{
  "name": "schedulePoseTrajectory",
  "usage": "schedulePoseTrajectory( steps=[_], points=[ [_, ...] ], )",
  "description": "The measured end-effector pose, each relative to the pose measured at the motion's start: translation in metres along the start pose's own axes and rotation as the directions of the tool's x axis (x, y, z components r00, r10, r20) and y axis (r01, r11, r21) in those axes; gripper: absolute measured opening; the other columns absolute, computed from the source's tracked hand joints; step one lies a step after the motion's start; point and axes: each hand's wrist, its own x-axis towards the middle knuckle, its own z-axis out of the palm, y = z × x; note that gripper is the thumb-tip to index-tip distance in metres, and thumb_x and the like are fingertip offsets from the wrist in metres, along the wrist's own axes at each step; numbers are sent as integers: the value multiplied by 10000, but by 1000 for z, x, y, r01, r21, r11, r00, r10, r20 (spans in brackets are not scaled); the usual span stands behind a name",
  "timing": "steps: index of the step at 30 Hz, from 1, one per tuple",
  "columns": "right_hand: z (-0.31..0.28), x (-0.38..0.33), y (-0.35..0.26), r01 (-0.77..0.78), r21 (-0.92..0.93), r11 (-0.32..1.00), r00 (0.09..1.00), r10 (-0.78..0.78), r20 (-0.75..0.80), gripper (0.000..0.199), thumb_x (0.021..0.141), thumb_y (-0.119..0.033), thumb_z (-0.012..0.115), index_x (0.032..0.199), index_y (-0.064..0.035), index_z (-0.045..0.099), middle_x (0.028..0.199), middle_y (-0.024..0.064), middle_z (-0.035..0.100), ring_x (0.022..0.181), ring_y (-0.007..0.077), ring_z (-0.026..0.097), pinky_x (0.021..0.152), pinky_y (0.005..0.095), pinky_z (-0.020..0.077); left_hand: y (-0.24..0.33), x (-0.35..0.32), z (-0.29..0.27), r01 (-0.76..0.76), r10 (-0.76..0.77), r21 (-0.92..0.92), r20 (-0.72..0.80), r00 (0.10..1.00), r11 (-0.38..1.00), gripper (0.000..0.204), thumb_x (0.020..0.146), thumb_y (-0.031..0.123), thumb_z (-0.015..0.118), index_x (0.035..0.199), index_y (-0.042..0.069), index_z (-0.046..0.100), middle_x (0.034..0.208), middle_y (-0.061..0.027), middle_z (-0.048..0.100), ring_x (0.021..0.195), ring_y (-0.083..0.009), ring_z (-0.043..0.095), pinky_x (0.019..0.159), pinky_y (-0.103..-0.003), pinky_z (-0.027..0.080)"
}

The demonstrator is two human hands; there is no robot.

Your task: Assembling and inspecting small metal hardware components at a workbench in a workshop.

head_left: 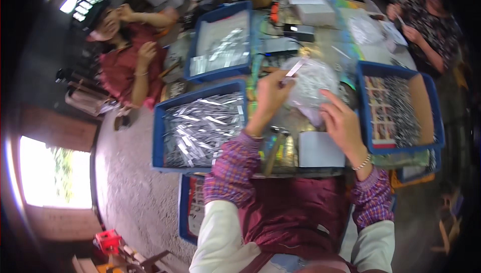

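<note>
My left hand (273,91) is closed, pinching a narrow, flat, pale strip (295,68) that points up and to the right. Just right of it lies a see-through plastic bag (316,80) with small whitish pieces, too blurred to name. At the bag's lower right edge is my right hand (341,122), its fingers apart and the index stretched toward the bag; nothing shows in it. Whether its fingertips touch the bag I cannot tell. On the left a blue tray (157,145) holds a heap of shiny flat metal strips.
Behind that tray stands another blue tray (192,52) with similar strips. At right, a blue tray (437,105) contains small metal parts and cardboard. A white card (321,149) lies before me. Co-workers sit at far left (133,62) and far right (430,32). Boxes and bags crowd the back.
</note>
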Motion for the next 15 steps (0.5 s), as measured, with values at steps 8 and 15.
schedulePoseTrajectory(
  steps=[8, 15],
  points=[
    [3, 0, 8, -4, 15, 1000, 998, 3, 59, 124, 778, -51, 583, 893, -6, 573, 1069, 91, 593, 886, 299, 592, 734, 351, 477, 1, -5, -11, -243, 242, -14, 159, 957, 970, 221, 727, -39, 594, 917, 53, 659, 823, -99, 626, 639, -222, 590, 546, -269, 442],
    [2, -12, 7, -25, 42, 999, 997, 22, 76, 106, 775, -38, 581, 871, 2, 564, 1037, 78, 595, 843, 297, 591, 710, 348, 474, -17, -27, -16, -197, 194, -2, 195, 961, 980, 176, 722, -51, 619, 880, 22, 650, 848, -77, 629, 643, -171, 589, 549, -241, 441]
  ],
)
